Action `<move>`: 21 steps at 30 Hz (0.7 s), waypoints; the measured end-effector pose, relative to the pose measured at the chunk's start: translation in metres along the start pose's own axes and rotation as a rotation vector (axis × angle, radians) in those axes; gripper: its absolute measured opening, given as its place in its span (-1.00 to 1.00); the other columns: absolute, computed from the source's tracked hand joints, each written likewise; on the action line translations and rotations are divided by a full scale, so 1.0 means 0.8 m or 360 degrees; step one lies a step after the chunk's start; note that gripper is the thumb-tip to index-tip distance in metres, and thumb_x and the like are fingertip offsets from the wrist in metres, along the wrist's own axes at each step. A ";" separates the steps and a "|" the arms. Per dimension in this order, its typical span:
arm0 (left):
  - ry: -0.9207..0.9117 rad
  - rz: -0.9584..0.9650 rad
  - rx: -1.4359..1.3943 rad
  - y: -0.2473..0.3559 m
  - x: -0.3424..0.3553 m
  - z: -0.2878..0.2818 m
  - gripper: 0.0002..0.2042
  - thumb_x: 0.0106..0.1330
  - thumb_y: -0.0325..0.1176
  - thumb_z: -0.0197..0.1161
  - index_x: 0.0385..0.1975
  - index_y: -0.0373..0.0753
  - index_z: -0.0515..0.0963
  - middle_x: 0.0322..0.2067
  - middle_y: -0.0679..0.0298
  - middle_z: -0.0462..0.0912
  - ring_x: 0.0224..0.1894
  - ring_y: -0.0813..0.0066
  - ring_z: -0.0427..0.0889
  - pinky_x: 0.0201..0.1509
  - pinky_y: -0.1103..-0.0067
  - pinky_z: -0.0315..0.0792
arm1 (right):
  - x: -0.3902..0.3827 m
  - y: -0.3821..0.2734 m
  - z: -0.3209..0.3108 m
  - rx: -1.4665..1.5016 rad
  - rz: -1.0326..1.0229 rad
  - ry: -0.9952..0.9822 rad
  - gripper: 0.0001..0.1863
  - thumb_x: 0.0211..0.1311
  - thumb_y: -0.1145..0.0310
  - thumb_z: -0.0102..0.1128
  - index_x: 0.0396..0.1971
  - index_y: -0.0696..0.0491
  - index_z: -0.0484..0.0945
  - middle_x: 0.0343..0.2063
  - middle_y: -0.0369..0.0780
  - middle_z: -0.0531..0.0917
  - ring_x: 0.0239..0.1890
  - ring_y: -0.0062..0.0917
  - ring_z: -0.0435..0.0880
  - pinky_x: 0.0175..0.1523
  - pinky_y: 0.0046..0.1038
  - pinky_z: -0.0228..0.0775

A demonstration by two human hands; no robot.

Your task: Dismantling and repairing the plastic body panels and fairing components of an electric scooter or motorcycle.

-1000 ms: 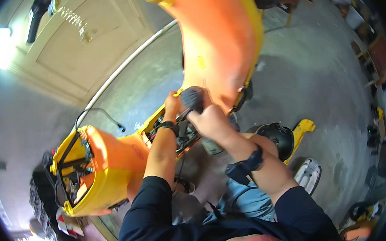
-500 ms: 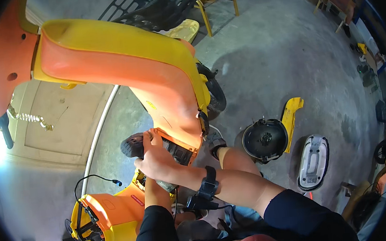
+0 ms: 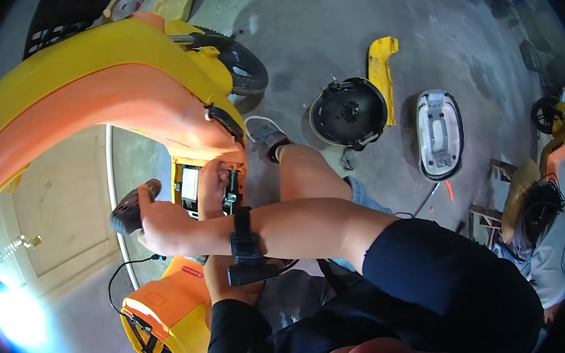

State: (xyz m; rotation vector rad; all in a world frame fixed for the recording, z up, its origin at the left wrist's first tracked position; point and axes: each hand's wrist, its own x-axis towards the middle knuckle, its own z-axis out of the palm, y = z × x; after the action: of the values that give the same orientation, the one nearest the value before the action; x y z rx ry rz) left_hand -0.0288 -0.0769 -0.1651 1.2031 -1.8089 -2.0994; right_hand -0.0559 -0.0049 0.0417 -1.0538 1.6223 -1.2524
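Observation:
My right hand (image 3: 159, 224) grips a dark grey and brown object (image 3: 134, 206) whose kind I cannot make out, left of an opened compartment (image 3: 189, 184) on the orange and yellow scooter body (image 3: 140, 88). My left hand (image 3: 213, 186) is inside that compartment, fingers curled near dark fittings; whether it holds anything is hidden. My right forearm crosses over the left one. Below them lies an orange and yellow housing (image 3: 162, 298) with exposed cables and a loose connector.
On the floor stand a black bowl-shaped part (image 3: 347, 113), a yellow panel (image 3: 381, 77) and a white oblong part (image 3: 439, 136). A wheel (image 3: 243, 72) is behind the scooter body. At right are another scooter (image 3: 553, 119), stools and part of a person in grey (image 3: 550, 274).
My view has swung, so the scene sits differently. My right hand, still gripping the dark object, has moved left off my left hand, which now shows in the compartment.

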 end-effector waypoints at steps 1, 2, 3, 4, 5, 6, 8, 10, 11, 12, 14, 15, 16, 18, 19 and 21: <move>-0.0148 -0.0237 -0.0161 0.012 -0.003 0.034 -0.85 0.35 -0.35 0.02 -0.38 -0.28 0.46 -0.59 0.38 0.45 -0.69 0.70 0.30 -0.66 0.77 0.15 | 0.000 0.002 -0.001 -0.0014 0.0018 0.0009 -0.12 0.02 0.32 0.13 0.23 0.47 -0.11 -0.49 0.07 0.61 -0.41 -0.11 0.64 -0.29 -0.19 0.49; -0.0294 -0.0471 -0.0319 0.023 -0.005 0.069 -0.82 0.37 -0.34 0.01 -0.39 -0.30 0.46 -0.56 0.34 0.50 -0.70 0.71 0.31 -0.68 0.77 0.15 | -0.001 0.005 -0.004 -0.0027 0.0037 0.0037 -0.12 0.02 0.32 0.13 0.23 0.47 -0.11 -0.49 0.07 0.61 -0.41 -0.11 0.64 -0.29 -0.19 0.49; -0.0298 -0.0472 -0.0311 0.032 -0.007 0.085 -0.82 0.37 -0.34 0.01 -0.39 -0.30 0.46 -0.56 0.34 0.50 -0.70 0.71 0.31 -0.68 0.77 0.15 | -0.002 0.001 0.000 -0.0002 0.0054 -0.0003 -0.11 0.03 0.30 0.14 0.23 0.46 -0.11 -0.49 0.06 0.60 -0.40 -0.12 0.64 -0.29 -0.19 0.49; -0.0458 -0.0495 -0.0184 0.042 -0.005 0.099 -0.81 0.38 -0.33 0.01 -0.34 -0.33 0.47 -0.53 0.33 0.53 -0.69 0.70 0.33 -0.67 0.77 0.17 | -0.002 -0.003 0.001 0.0020 0.0066 -0.0044 -0.10 0.04 0.29 0.14 0.24 0.46 -0.12 -0.49 0.05 0.60 -0.39 -0.12 0.64 -0.29 -0.20 0.50; -0.0681 -0.0531 -0.0080 0.037 0.009 0.131 -0.79 0.39 -0.32 0.01 -0.30 -0.35 0.48 -0.51 0.31 0.56 -0.68 0.69 0.34 -0.66 0.76 0.19 | 0.000 0.012 -0.003 0.0008 0.0126 -0.0029 -0.09 0.05 0.26 0.15 0.24 0.46 -0.14 -0.51 0.03 0.60 -0.40 -0.12 0.64 -0.30 -0.20 0.50; -0.0661 -0.0456 0.0068 0.033 0.016 0.140 -0.78 0.38 -0.32 0.02 -0.22 -0.36 0.49 -0.44 0.27 0.59 -0.68 0.70 0.34 -0.65 0.78 0.19 | 0.000 0.008 0.009 0.0014 0.0110 -0.0052 -0.09 0.05 0.26 0.15 0.24 0.46 -0.14 -0.51 0.03 0.60 -0.40 -0.12 0.64 -0.30 -0.20 0.50; -0.0637 -0.0382 0.0204 0.034 0.031 0.165 -0.76 0.37 -0.32 0.02 -0.14 -0.36 0.49 -0.38 0.23 0.62 -0.67 0.71 0.35 -0.64 0.80 0.18 | 0.002 0.010 0.027 0.0064 0.0142 -0.0065 -0.09 0.04 0.26 0.13 0.24 0.47 -0.14 -0.50 0.05 0.60 -0.41 -0.12 0.64 -0.31 -0.20 0.50; -0.1014 -0.0360 0.0047 0.063 0.040 0.206 -0.72 0.39 -0.31 -0.01 -0.07 -0.38 0.46 -0.25 0.14 0.64 -0.67 0.71 0.38 -0.66 0.82 0.17 | -0.005 0.016 0.024 0.0020 0.0179 -0.0060 -0.09 0.04 0.26 0.12 0.24 0.47 -0.13 -0.50 0.07 0.61 -0.41 -0.11 0.64 -0.31 -0.20 0.50; -0.1013 -0.0350 0.0054 0.073 0.041 0.214 -0.72 0.39 -0.31 -0.01 -0.07 -0.38 0.46 -0.25 0.14 0.64 -0.67 0.71 0.38 -0.66 0.82 0.17 | -0.007 0.019 0.026 0.0004 0.0220 -0.0088 -0.10 0.03 0.26 0.11 0.23 0.48 -0.13 -0.49 0.09 0.61 -0.42 -0.10 0.64 -0.31 -0.20 0.50; -0.1061 -0.0298 0.0039 0.080 0.038 0.221 -0.69 0.40 -0.31 -0.04 -0.03 -0.40 0.43 -0.20 0.10 0.63 -0.66 0.71 0.38 -0.67 0.82 0.17 | -0.011 0.024 0.028 -0.0028 0.0206 -0.0113 -0.10 0.02 0.27 0.10 0.22 0.50 -0.12 -0.48 0.11 0.61 -0.43 -0.10 0.64 -0.31 -0.22 0.51; -0.1118 -0.0249 0.0026 0.081 0.034 0.224 -0.67 0.41 -0.30 -0.06 0.00 -0.43 0.41 -0.15 0.06 0.62 -0.66 0.71 0.39 -0.67 0.83 0.17 | -0.014 0.038 0.027 -0.0105 0.0197 -0.0116 -0.10 0.02 0.26 0.10 0.22 0.50 -0.11 -0.49 0.10 0.61 -0.43 -0.11 0.65 -0.31 -0.24 0.51; -0.1075 -0.0293 -0.0022 0.072 0.036 0.221 -0.65 0.39 -0.29 -0.04 0.01 -0.44 0.40 -0.13 0.05 0.61 -0.65 0.68 0.40 -0.68 0.83 0.18 | -0.016 0.042 0.029 -0.0101 0.0209 -0.0112 -0.11 0.04 0.25 0.09 0.22 0.50 -0.11 -0.49 0.09 0.61 -0.44 -0.12 0.64 -0.31 -0.25 0.52; -0.0996 -0.0335 -0.0057 0.067 0.035 0.205 -0.63 0.37 -0.28 -0.01 0.02 -0.44 0.40 -0.11 0.04 0.60 -0.64 0.65 0.42 -0.69 0.82 0.18 | -0.019 0.030 0.032 -0.0088 0.0172 -0.0133 -0.11 0.04 0.25 0.09 0.22 0.50 -0.11 -0.49 0.09 0.61 -0.44 -0.12 0.64 -0.31 -0.25 0.52; -0.0837 -0.0368 -0.0082 0.050 0.028 0.169 -0.62 0.37 -0.28 -0.02 0.05 -0.43 0.38 -0.12 0.03 0.60 -0.64 0.65 0.41 -0.70 0.82 0.18 | -0.024 0.018 0.038 -0.0107 0.0268 -0.0231 -0.12 0.06 0.24 0.08 0.22 0.49 -0.10 -0.47 0.10 0.60 -0.41 -0.11 0.64 -0.28 -0.25 0.51; -0.0768 -0.0428 -0.0135 0.032 0.028 0.171 -0.61 0.36 -0.28 -0.02 0.08 -0.41 0.37 -0.13 0.02 0.60 -0.64 0.64 0.41 -0.71 0.81 0.17 | -0.024 0.030 0.032 -0.0071 0.0337 -0.0232 -0.12 0.07 0.23 0.09 0.22 0.49 -0.11 -0.42 0.11 0.60 -0.37 -0.11 0.64 -0.24 -0.25 0.51; -0.0652 -0.0469 -0.0068 -0.002 0.022 0.170 -0.64 0.36 -0.29 -0.03 0.04 -0.39 0.41 -0.15 0.05 0.61 -0.62 0.62 0.42 -0.70 0.77 0.20 | -0.020 0.048 0.025 -0.0089 0.0341 -0.0225 -0.11 0.06 0.23 0.09 0.23 0.49 -0.11 -0.38 0.12 0.60 -0.34 -0.10 0.64 -0.22 -0.24 0.50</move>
State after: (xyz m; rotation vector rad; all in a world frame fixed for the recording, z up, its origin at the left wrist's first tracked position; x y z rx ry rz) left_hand -0.1247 0.0199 -0.1794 1.1543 -1.8119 -2.7041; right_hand -0.0369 0.0100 0.0026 -0.9520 1.6213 -0.9757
